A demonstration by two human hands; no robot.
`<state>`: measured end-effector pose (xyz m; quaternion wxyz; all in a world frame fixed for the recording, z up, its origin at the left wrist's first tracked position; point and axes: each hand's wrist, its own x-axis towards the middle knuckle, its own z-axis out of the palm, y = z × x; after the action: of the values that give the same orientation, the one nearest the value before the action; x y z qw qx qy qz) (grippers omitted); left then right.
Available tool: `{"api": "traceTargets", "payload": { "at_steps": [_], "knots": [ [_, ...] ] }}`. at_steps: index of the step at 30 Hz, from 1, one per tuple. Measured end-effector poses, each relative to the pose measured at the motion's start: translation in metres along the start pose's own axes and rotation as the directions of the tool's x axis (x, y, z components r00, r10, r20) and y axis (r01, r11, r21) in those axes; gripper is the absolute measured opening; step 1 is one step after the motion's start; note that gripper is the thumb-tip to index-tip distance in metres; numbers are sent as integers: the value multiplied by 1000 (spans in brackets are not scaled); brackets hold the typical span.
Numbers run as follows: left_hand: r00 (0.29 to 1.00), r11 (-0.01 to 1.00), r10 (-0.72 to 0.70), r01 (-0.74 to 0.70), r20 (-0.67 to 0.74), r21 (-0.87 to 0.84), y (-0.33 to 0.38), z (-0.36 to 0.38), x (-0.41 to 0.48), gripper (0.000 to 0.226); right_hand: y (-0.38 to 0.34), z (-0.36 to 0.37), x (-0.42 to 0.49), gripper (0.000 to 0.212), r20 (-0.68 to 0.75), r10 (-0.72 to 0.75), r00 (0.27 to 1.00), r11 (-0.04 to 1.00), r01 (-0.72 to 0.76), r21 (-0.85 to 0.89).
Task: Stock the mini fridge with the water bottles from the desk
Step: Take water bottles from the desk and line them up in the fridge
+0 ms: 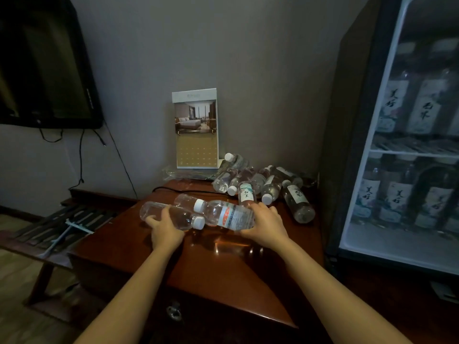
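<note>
Mid-frame, our left grip holds a clear bottle, our right grip a labelled bottle; we should lift both clear before swinging to the fridge, far right.

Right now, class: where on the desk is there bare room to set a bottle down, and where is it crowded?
Bare: the near desk between the forearms, and the strip left of the left hand. Crowded: back right, where the bottle pile lies by the calendar.

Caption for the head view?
Left hand holds a clear unlabelled bottle, right hand a red-labelled bottle, over a reddish wooden desk.
</note>
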<state>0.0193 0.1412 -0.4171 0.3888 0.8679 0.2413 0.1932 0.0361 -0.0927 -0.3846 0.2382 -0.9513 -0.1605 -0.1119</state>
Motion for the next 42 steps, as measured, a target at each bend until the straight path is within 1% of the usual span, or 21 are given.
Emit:
{"api": "traceTargets", "payload": {
  "at_steps": [5,10,13,16,18,20,22,24,25,26,27,29,30,31,33,35,37,38,39,41,42],
  "knots": [
    [999,995,13,-16,41,94,3,-9,-5,72,-1,-4,-7,73,-16,43,999,999,-43,21],
    [998,981,32,-43,61,189,7,-12,-12,77,5,0,-8,64,-41,83,996,992,-79,94],
    [996,976,32,-49,84,211,9,-13,-15,79,7,-1,-10,62,-33,118,992,972,-108,206],
    [995,976,18,-38,94,216,9,-16,-18,80,5,-4,-15,61,-18,170,985,930,-155,334],
    [996,975,21,-41,91,220,10,-18,-21,81,3,-9,-19,55,-3,180,984,896,-163,412],
    [994,971,67,-85,86,223,12,-19,-26,79,2,-14,-23,49,55,174,983,825,-176,538],
    [976,967,202,-211,76,143,21,-17,-32,72,0,-19,-29,46,143,153,978,696,-209,687],
    [938,942,335,-331,90,-55,37,-16,-43,58,-2,-25,-36,48,209,89,974,581,-221,784],
    [923,919,365,-336,125,-204,49,-16,-51,52,-3,-28,-40,51,230,47,972,525,-220,822],
    [906,888,373,-288,199,-358,60,-17,-59,48,-3,-29,-43,54,247,11,969,456,-224,861],
    [876,847,384,-210,290,-488,72,-17,-68,46,-6,-33,-48,56,260,-28,965,361,-233,903],
    [799,749,419,-36,431,-662,91,-17,-81,44,-8,-38,-55,60,272,-99,957,177,-252,952],
    [755,688,449,49,478,-724,99,-16,-86,44,-9,-42,-59,60,266,-145,953,108,-252,962],
    [710,642,487,103,508,-760,107,-16,-91,46,-9,-45,-63,59,257,-192,947,52,-252,966],
    [623,613,562,129,544,-780,121,-16,-103,46,-8,-54,-72,56,242,-258,935,-49,-263,964],
    [548,582,626,146,555,-800,134,-15,-114,43,-5,-65,-82,59,261,-251,932,-155,-305,940],
    [524,564,660,128,539,-816,147,-12,-123,45,0,-78,-94,61,263,-246,933,-222,-319,922],
    [529,573,666,87,525,-815,153,-10,-128,46,5,-84,-99,62,259,-237,936,-223,-311,924],
    [541,581,668,48,510,-812,159,-7,-133,45,9,-92,-104,61,258,-227,939,-209,-306,929],
    [568,582,664,16,486,-813,172,0,-142,37,21,-106,-113,57,247,-186,951,-176,-280,944],
    [584,581,659,4,474,-814,178,4,-147,38,28,-114,-118,54,242,-160,957,-151,-266,952]
  ]
}}
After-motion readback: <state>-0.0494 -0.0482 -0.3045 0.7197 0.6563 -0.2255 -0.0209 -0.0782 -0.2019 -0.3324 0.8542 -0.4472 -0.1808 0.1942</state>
